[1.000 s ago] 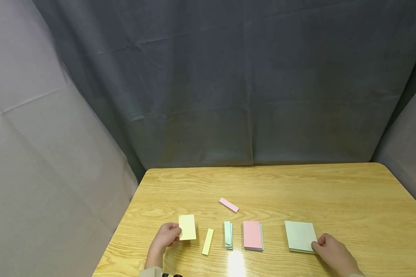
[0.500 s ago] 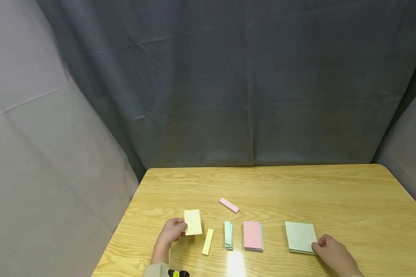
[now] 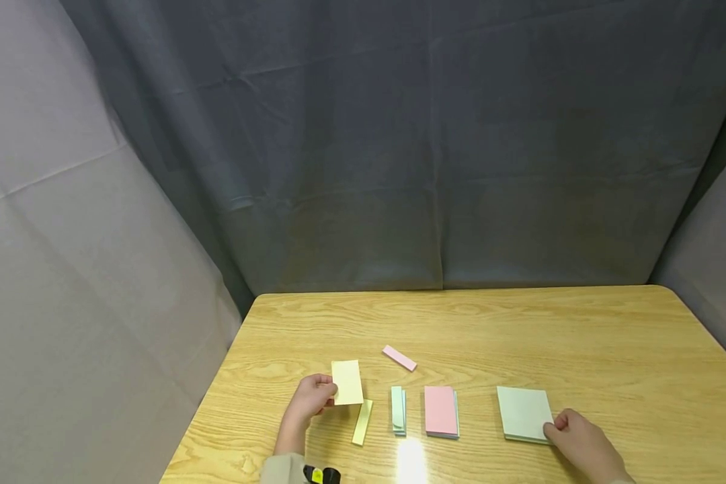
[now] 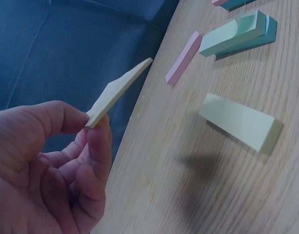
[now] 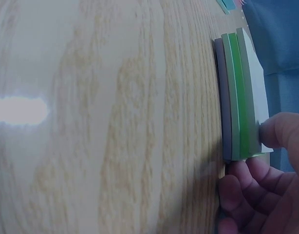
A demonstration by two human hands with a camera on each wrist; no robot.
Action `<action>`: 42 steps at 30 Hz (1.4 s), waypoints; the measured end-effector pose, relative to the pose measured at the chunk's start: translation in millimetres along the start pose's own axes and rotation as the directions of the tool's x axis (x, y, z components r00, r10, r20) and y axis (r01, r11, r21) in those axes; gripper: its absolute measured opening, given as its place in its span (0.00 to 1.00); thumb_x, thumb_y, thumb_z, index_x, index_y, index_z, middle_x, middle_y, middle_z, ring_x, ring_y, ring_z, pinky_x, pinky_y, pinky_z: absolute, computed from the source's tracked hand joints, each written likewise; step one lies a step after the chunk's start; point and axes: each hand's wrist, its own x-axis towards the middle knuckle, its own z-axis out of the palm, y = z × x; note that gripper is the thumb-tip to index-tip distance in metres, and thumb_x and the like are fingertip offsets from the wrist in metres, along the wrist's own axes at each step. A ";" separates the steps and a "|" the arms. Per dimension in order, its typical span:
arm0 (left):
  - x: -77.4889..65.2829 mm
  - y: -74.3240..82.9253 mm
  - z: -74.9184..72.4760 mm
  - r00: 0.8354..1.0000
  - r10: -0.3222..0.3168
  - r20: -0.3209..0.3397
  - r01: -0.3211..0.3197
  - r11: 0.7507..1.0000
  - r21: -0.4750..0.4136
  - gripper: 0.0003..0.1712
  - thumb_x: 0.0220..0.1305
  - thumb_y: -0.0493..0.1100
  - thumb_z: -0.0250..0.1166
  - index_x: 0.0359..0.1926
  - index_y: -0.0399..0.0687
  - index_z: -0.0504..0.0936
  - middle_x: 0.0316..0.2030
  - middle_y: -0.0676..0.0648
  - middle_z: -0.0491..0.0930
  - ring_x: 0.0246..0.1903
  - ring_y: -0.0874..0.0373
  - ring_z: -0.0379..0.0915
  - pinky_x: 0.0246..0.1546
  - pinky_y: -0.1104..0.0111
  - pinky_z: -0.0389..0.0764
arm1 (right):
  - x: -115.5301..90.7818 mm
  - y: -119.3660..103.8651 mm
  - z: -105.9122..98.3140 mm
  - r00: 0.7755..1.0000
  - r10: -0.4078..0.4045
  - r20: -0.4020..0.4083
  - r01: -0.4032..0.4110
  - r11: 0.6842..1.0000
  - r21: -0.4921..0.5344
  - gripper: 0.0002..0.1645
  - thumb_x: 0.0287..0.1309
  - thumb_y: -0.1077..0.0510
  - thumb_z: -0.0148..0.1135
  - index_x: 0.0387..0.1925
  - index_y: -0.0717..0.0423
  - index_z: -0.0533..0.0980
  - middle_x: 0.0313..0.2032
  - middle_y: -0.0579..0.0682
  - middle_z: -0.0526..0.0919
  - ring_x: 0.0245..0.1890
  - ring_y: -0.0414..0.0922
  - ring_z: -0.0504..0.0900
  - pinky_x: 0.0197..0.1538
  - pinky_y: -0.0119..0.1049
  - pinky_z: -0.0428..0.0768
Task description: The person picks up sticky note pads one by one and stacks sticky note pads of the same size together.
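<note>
My left hand (image 3: pixel 313 395) pinches a pale yellow sticky note pad (image 3: pixel 347 382) by its near left edge, thumb on one face and fingers on the other. The pad (image 4: pixel 118 90) is held above the table in the left wrist view. At the right, my right hand (image 3: pixel 583 444) grips the near right corner of a stack of square sticky note pads (image 3: pixel 525 411), pale green on top. In the right wrist view, the thumb lies on the top face of this stack (image 5: pixel 242 97) and the other fingers curl by its end; grey and bright green layers show along its side.
On the wooden table (image 3: pixel 611 349) lie a narrow yellow pad (image 3: pixel 361 427), narrow green pads (image 3: pixel 397 407) over blue, a pink-topped stack (image 3: pixel 440 410) and a slanted narrow pink pad (image 3: pixel 399 357). A dark curtain (image 3: pixel 351 148) hangs behind the table.
My left hand has carried the yellow sticky note pad rightward and slightly away, so it now overlaps the far end of the narrow yellow pad in the head view. My right hand stays put.
</note>
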 end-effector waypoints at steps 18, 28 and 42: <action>8.5 9.9 22.3 0.999 0.018 0.035 -0.017 1.000 -0.016 0.17 0.53 0.35 0.53 0.45 0.29 0.70 0.23 0.47 0.74 0.23 0.54 0.73 0.19 0.72 0.66 | -0.1 1.5 0.5 1.000 -0.001 -0.009 0.001 1.000 0.001 0.19 0.53 0.47 0.49 0.29 0.61 0.68 0.24 0.47 0.71 0.25 0.45 0.68 0.26 0.36 0.64; 8.9 16.3 33.1 0.998 0.018 0.057 -0.017 1.000 -0.024 0.18 0.52 0.34 0.53 0.44 0.29 0.71 0.21 0.47 0.73 0.21 0.57 0.71 0.18 0.71 0.66 | 0.8 1.8 0.9 1.000 0.001 -0.018 -0.001 1.000 0.000 0.18 0.53 0.47 0.49 0.28 0.61 0.68 0.24 0.48 0.71 0.25 0.45 0.68 0.26 0.36 0.65; 12.1 24.9 56.8 0.996 0.036 0.081 -0.032 0.998 -0.046 0.15 0.49 0.33 0.52 0.40 0.31 0.71 0.20 0.49 0.73 0.18 0.62 0.69 0.15 0.76 0.62 | -1.5 -1.4 -1.5 1.000 0.005 -0.003 -0.005 1.000 -0.003 0.19 0.52 0.47 0.49 0.29 0.62 0.68 0.24 0.48 0.71 0.24 0.45 0.68 0.26 0.37 0.65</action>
